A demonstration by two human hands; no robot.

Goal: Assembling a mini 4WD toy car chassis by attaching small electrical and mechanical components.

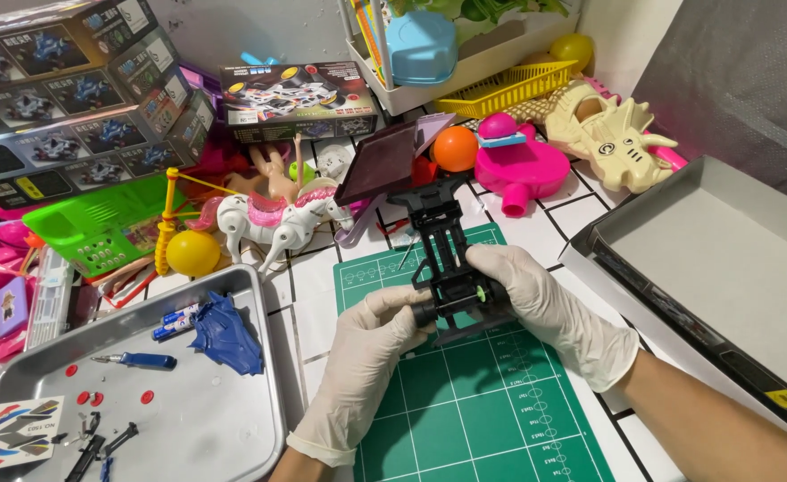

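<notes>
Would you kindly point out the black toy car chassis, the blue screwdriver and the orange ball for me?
black toy car chassis (447, 245): head view, on its long middle frame.
blue screwdriver (146, 361): head view, on its blue handle.
orange ball (455, 148): head view, on the ball's centre.

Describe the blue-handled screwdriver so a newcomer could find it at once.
Start at the metal tray left of the green cutting mat. The screwdriver lies in the tray's left half, beside the blue car shell. It alone has a thin metal shaft with a blue grip.

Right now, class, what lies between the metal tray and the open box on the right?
In the head view, the green mat lies between tray and box.
</notes>
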